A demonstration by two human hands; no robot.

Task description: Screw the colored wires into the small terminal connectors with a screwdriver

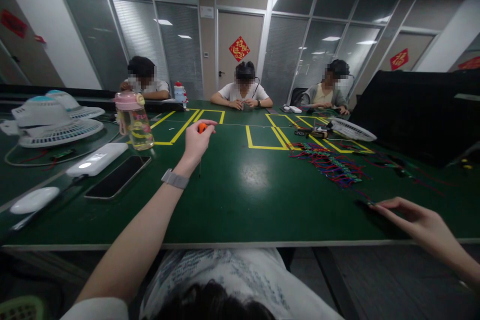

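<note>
My left hand (197, 141) is raised over the green table (240, 200), its fingers pinched round the orange handle of a small screwdriver (202, 128) whose thin shaft points down toward the tabletop. A grey watch sits on that wrist. My right hand (412, 220) lies low at the right near the table's front edge, fingers stretched out, with the fingertips touching a small dark part (365, 204) on the table. A heap of red, green and blue wires (330, 162) lies beyond it.
At the left lie a black phone (118, 176), a white power bank (97, 159), a pink-capped water bottle (134, 120) and white fans (56, 120). Another fan (352, 130) rests at the right. Three people sit at the far side. Yellow tape marks boxes on the table.
</note>
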